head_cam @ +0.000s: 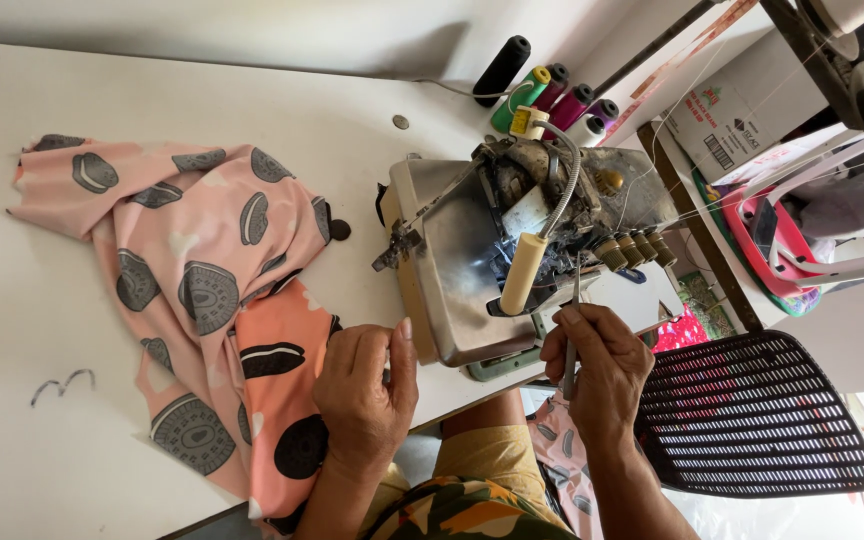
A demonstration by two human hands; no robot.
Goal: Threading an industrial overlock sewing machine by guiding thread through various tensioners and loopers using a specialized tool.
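Observation:
My left hand (364, 385) rests flat on the white table's edge, beside the pink and orange cookie-print fabric (214, 290) and touching the left side of the grey overlock sewing machine (482, 260). My right hand (597, 370) pinches a thin pair of metal tweezers (572, 335), their tips pointing up into the machine's front, just right of a cream tube-shaped lamp (524, 272). A row of brass tension knobs (637, 250) sits on the machine's right side.
Several thread cones (552, 92) in black, green and magenta stand behind the machine. A black perforated basket (752, 415) lies at the right, next to a shelf with a cardboard box (742, 105). More printed fabric (564, 455) hangs below the table (12, 440).

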